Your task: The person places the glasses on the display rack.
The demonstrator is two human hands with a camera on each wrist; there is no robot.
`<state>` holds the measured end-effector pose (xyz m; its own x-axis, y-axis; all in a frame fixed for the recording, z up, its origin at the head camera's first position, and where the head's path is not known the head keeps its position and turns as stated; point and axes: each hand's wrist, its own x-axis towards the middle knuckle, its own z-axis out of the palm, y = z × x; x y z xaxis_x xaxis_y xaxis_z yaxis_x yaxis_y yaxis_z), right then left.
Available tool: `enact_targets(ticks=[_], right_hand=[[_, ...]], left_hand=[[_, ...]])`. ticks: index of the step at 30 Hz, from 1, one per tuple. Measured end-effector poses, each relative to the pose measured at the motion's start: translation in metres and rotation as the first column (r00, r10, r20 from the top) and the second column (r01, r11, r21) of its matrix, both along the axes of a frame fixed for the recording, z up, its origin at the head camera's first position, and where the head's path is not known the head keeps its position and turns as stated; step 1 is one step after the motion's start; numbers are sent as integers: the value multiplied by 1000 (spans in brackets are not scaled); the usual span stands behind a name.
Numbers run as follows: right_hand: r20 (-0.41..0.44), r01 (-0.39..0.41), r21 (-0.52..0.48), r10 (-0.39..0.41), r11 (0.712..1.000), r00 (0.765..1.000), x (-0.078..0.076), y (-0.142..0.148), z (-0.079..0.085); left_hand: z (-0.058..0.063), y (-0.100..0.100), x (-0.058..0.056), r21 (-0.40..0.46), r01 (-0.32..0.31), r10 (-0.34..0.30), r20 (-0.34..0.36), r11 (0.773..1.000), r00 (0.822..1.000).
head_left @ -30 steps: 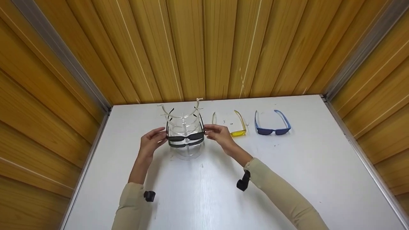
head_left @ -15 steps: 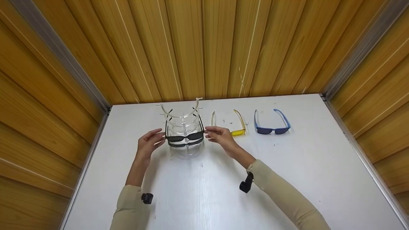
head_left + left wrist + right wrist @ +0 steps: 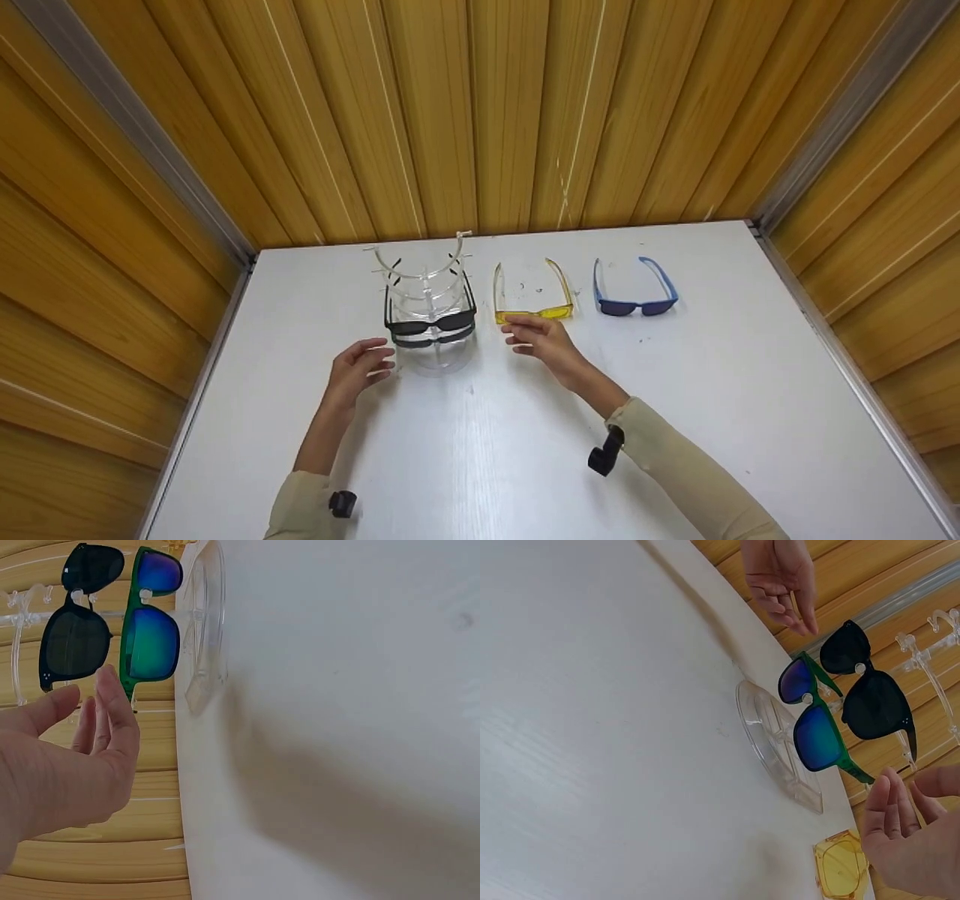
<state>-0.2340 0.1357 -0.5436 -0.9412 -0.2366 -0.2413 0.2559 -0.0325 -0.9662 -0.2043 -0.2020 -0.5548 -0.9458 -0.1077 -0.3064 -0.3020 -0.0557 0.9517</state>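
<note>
Black sunglasses [image 3: 411, 328] rest on a clear tiered display stand [image 3: 409, 283]. One tier below them sit green-framed sunglasses [image 3: 154, 645] with blue-green mirrored lenses. My left hand [image 3: 360, 375] is just left of the stand, fingers loosely bent and holding nothing. To the stand's right, my right hand [image 3: 551, 349] hovers with relaxed fingers, in front of yellow sunglasses [image 3: 559, 312]. In the head view its fingertips overlap the yellow frame's lower edge; I cannot tell whether they touch. Both wrist views show the black and green pairs side by side on the stand.
Blue-framed sunglasses [image 3: 619, 308] lie unfolded on the white table [image 3: 465, 465], right of the yellow pair. The stand's upper arms [image 3: 420, 276] are bare. Wood-patterned walls [image 3: 510, 112] enclose the back and sides.
Both hands have let go of the black sunglasses, which stay on the stand. The left hand has drawn back toward me; the right has moved right and toward me, uncovering more of the yellow pair.
</note>
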Motion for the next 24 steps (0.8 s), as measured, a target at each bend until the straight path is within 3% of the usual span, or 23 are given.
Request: enact_targets(ticks=[10,18,24], right_hand=[[58,32,41,-34,999,998,4,21,-6],[74,39,58,-43,998,996,9,35,-10],[79,56,71,-62,996,995,9,50,-12]], left_hand=[[-16,25,15,-33,127,-126,16,991,992],[-23,52,11,-1,227,-227,-16,974,974],[-25,74,3,4,262,-262,-40,965,964]])
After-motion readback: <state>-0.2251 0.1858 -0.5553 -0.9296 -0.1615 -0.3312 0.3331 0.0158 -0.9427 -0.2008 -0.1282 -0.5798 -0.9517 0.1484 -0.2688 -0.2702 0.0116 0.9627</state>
